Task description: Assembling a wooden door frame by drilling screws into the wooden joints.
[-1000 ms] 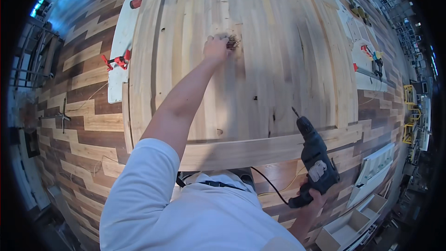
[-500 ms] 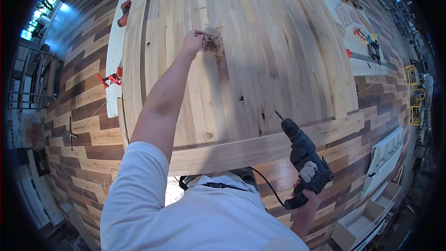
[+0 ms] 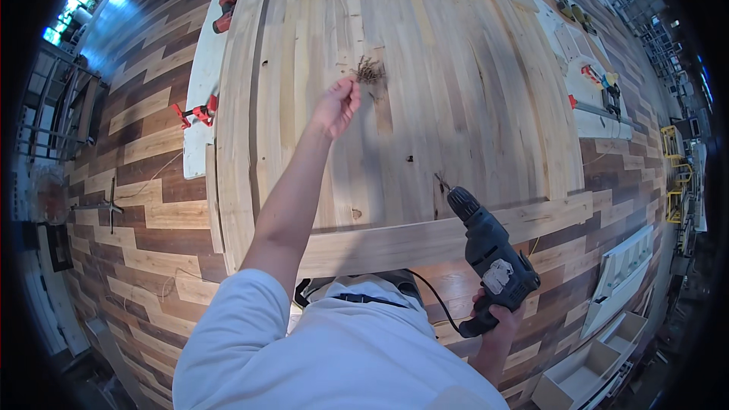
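- At the left of the frame, a dark metal rod tool (image 3: pixel 112 205) with a crosspiece lies on the patterned plank floor (image 3: pixel 171 216).
- Upper left, a white board (image 3: pixel 199 148) juts from under the large wooden panel (image 3: pixel 471 99); a red-and-black power tool (image 3: pixel 225 13) and a red clamp (image 3: pixel 201 112) sit along it.
- Upper centre, the left hand (image 3: pixel 336 110) is over the panel, fingers drawn together and tips at the lower-left edge of the screw heap; I cannot tell whether they pinch a piece.
- Just beside them, the heap of thin brown screws (image 3: pixel 369 72) lies loose on the panel.
- Lower right of centre, the black corded drill (image 3: pixel 493 254) slants over the panel's near edge, bit toward the upper left.
- Below it, the right hand (image 3: pixel 505 320) has its fingers wrapped around the drill's handle.
- Lower right, an open pale box (image 3: pixel 566 380) stands.
- Right, a yellow frame (image 3: pixel 671 175) stands near the rim.
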`<state>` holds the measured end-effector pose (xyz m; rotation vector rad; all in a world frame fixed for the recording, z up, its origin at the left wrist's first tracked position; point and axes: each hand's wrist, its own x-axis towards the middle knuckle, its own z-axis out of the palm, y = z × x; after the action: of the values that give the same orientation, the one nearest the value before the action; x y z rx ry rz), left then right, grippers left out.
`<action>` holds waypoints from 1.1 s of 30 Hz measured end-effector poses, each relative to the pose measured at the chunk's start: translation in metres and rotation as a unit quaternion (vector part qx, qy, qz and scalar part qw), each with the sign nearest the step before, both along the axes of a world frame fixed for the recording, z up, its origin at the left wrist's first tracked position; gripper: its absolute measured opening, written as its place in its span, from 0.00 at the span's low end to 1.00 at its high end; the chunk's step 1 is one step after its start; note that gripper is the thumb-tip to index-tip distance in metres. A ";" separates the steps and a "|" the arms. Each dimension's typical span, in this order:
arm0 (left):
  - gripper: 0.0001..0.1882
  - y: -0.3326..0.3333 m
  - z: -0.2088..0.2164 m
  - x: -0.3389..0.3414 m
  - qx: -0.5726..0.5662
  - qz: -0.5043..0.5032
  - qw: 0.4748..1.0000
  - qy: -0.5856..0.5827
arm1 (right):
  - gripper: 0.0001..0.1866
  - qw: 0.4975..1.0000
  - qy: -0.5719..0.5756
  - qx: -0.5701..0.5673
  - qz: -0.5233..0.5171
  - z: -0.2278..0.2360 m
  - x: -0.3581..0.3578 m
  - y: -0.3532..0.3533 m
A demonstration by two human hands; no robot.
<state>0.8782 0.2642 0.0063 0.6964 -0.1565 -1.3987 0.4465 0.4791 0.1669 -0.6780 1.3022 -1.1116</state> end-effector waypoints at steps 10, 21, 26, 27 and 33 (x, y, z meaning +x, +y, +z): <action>0.05 0.198 0.004 -0.059 -0.004 -0.019 0.999 0.041 | 0.35 0.982 -0.011 -0.024 0.187 0.005 0.037 -0.001; 0.06 0.306 0.035 -0.069 -0.089 0.059 0.980 0.169 | 0.33 0.944 0.055 0.006 0.325 0.012 0.069 0.017; 0.07 0.336 0.039 -0.066 -0.104 0.106 0.978 0.147 | 0.34 0.929 0.071 0.007 0.364 0.016 0.072 0.016; 0.06 0.341 0.040 -0.065 -0.091 0.103 0.982 0.133 | 0.34 0.925 0.083 0.001 0.372 0.019 0.072 0.016; 0.06 0.372 0.044 -0.065 0.078 0.050 0.995 -0.047 | 0.36 0.883 0.177 -0.073 0.428 0.028 0.060 0.005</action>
<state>0.8133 0.6361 0.0506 0.8889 -0.0863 -1.2914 0.5070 0.4837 0.1946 -1.4462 1.0200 -0.3554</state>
